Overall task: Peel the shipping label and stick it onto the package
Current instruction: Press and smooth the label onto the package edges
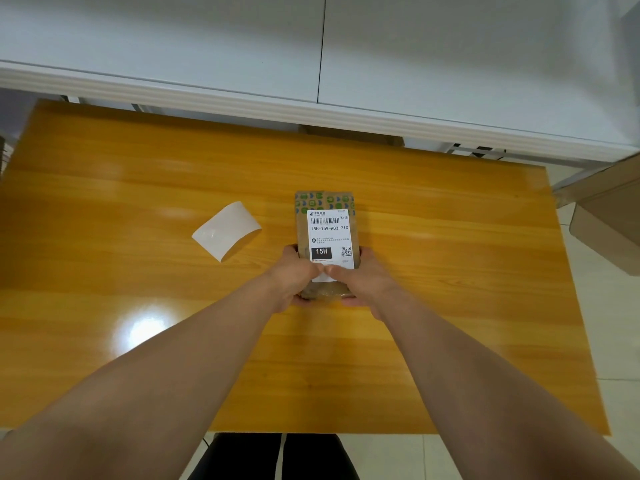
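Observation:
A small brown cardboard package with green printed tape lies in the middle of the orange wooden table. A white shipping label with a barcode and "15H" lies flat on its top. My left hand grips the package's near left side, its thumb pressing on the label's lower edge. My right hand grips the near right side, and its thumb meets the left thumb on the label's lower edge. The label's near end is partly hidden under both thumbs.
A curled white backing sheet lies on the table left of the package. A larger cardboard box stands off the table's right edge. White cabinet fronts run along the far side. Dark trouser legs show below the near edge.

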`<state>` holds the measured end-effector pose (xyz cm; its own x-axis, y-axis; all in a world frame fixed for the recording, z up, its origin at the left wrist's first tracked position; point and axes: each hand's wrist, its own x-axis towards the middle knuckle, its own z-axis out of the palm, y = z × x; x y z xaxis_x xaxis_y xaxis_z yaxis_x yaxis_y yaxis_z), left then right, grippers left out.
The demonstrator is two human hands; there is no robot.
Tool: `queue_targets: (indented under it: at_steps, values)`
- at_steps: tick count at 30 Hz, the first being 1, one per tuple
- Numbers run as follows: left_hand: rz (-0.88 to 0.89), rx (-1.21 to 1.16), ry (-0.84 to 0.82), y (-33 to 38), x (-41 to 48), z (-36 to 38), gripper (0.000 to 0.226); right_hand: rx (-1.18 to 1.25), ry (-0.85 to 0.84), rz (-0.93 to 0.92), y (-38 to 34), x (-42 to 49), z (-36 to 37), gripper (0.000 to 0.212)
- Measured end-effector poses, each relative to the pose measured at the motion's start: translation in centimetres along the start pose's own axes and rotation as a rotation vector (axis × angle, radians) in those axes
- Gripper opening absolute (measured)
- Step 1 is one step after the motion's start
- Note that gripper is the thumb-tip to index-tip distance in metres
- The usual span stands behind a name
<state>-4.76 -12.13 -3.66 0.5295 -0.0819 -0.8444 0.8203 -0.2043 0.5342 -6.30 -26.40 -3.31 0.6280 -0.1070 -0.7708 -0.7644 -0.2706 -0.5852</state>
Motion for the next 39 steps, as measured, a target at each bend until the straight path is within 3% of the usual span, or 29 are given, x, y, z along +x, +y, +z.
queue_targets:
  at_steps: [12, 20, 23, 25, 27, 29, 32, 34, 37, 39]
  values:
    - [0.035, 0.009, -0.113, -0.4, -0.3, -0.7, 0.066, -0.008, -0.099, 0.041, 0.0, 0.5, -0.4, 0.066]
    - [0.030, 0.030, -0.165, -0.3, -0.6, -1.1, 0.064, -0.049, -0.061, 0.079, 0.3, 0.3, -0.2, 0.066]
    - [0.014, 0.120, -0.176, 0.2, -0.8, -1.3, 0.057, -0.092, -0.028, 0.104, 0.6, 0.2, -0.4, 0.083]
    - [0.023, 0.201, -0.180, 0.7, -1.0, -1.3, 0.051, -0.176, 0.058, 0.010, 0.7, 0.5, -0.5, 0.112]
    - [0.039, 0.277, -0.162, 1.2, -1.1, -1.3, 0.048, -0.384, 0.142, -0.093, 0.1, 0.2, -0.3, 0.144]
    - [0.061, 0.362, -0.144, 1.8, -1.2, -1.3, 0.048, -0.607, 0.226, -0.175, -0.7, -0.5, -0.4, 0.154]
    - [0.135, 0.576, -0.132, 2.6, -1.1, -1.2, 0.055, -0.962, 0.273, -0.364, -2.3, -1.1, -0.7, 0.148]
    - [0.183, 0.664, -0.124, 3.0, -1.0, -1.3, 0.058, -1.173, 0.169, -0.427, -3.4, -1.0, -1.0, 0.135]
    - [0.243, 0.718, -0.066, 3.4, -0.8, -1.7, 0.057, -1.329, 0.003, -0.368, -4.2, -0.3, -1.1, 0.111]
    - [0.265, 0.724, -0.036, 3.3, -0.6, -1.9, 0.056, -1.310, -0.036, -0.327, -3.8, -0.2, -0.9, 0.097]
